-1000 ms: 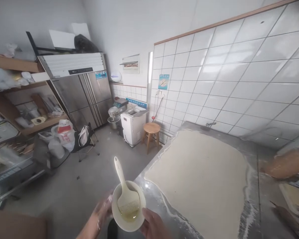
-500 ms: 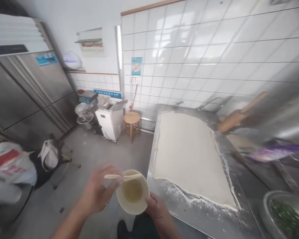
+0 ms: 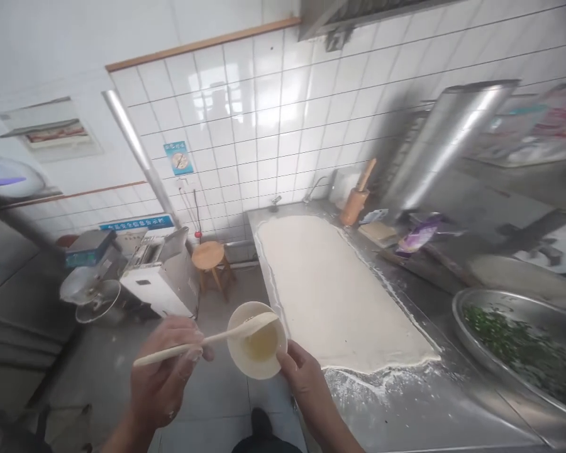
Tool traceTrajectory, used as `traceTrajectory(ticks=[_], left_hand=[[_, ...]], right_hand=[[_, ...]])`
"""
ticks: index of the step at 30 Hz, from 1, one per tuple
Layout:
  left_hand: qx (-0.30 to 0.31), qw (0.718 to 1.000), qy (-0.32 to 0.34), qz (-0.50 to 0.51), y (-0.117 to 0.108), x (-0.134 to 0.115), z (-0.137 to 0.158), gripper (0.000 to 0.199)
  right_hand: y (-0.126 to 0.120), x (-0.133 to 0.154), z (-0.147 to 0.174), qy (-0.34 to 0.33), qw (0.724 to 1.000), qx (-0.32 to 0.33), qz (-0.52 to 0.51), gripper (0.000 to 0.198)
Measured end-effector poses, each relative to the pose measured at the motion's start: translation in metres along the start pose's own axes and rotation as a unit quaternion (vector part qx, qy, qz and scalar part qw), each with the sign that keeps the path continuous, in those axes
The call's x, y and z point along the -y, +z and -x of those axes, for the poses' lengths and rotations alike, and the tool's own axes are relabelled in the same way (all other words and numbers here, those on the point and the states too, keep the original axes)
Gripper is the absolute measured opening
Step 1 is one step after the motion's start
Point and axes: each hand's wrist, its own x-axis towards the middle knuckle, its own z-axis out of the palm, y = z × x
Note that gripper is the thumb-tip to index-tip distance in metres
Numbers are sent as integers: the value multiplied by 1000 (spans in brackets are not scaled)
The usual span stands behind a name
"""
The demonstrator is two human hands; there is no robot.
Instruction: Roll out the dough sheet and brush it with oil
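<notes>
Brush lifted over a bowl of oil at the counter's edge

Far left stand a mixer (image 3: 87,292) and a white machine (image 3: 163,283), with a stool (image 3: 210,258) by the wall; the left hand (image 3: 163,371) has its grip clenched on the brush (image 3: 202,340) handle, the head lying level across the bowl (image 3: 257,340), likely so drips fall back in; the right hand (image 3: 302,387) clasps the bowl's rim from below, holding it just off the counter (image 3: 405,409) beside the rolled dough (image 3: 332,289), whose floured edges suggest it won't stick; further right a rolling pin (image 3: 356,195) leans at the wall; a steel basin (image 3: 523,346) holds chopped greens.
</notes>
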Motion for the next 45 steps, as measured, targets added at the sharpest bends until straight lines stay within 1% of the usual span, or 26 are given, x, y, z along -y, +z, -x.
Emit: traceTrajectory(ticks=[2, 5, 7, 9, 11, 13, 16, 18, 19, 22, 24, 26, 29, 31, 32, 34, 37, 40, 43, 45], left_hand=[[12, 999, 25, 21, 3, 18, -20, 23], [21, 995, 49, 88, 11, 48, -48, 27], [26, 987, 67, 146, 19, 69, -67, 25], [49, 972, 87, 212, 27, 89, -87, 25], [73, 952, 110, 276, 33, 107, -109, 26], [94, 930, 131, 329, 39, 122, -130, 26], [141, 903, 143, 380, 53, 144, -155, 24], [199, 884, 123, 404, 69, 159, -164, 24], [234, 873, 100, 416, 80, 166, -165, 23], [335, 822, -8, 460, 118, 183, -160, 17], [373, 784, -87, 488, 144, 190, -153, 17], [400, 749, -143, 508, 170, 191, -148, 20], [444, 696, -183, 534, 208, 187, -149, 25], [466, 677, -198, 534, 232, 181, -156, 29], [472, 675, -203, 529, 244, 178, -160, 31], [483, 675, -215, 515, 268, 173, -171, 35], [500, 670, -227, 499, 302, 168, -187, 37], [517, 665, -223, 490, 334, 164, -200, 38], [526, 655, -224, 495, 361, 160, -208, 41], [529, 646, -228, 501, 377, 158, -213, 42]], right_hand=[[6, 13, -6, -18, 999, -35, -23, 82], [13, 35, -7, -43, 995, -82, -43, 82], [20, 48, -5, -53, 991, -117, -45, 81], [27, 56, -4, -56, 983, -167, -46, 80], [36, 55, -6, -61, 971, -220, -65, 79], [44, 49, -9, -71, 956, -269, -94, 75], [58, 38, -14, -82, 929, -334, -136, 68], [66, 36, -14, -82, 912, -369, -161, 64], [70, 36, -13, -80, 902, -388, -172, 64], [77, 38, -12, -68, 866, -453, -202, 61], [75, 37, -13, -57, 840, -492, -220, 59], [66, 34, -16, -51, 816, -529, -226, 59], [42, 29, -23, -29, 785, -579, -219, 71], [21, 27, -28, -12, 768, -603, -218, 80], [10, 27, -31, -6, 760, -613, -216, 83], [-13, 26, -36, -1, 746, -635, -201, 82], [-49, 23, -40, 18, 742, -655, -142, 72], [-82, 19, -41, 62, 734, -673, -66, 66], [-110, 19, -41, 96, 712, -695, -32, 65], [-123, 22, -43, 110, 698, -707, -26, 66]])
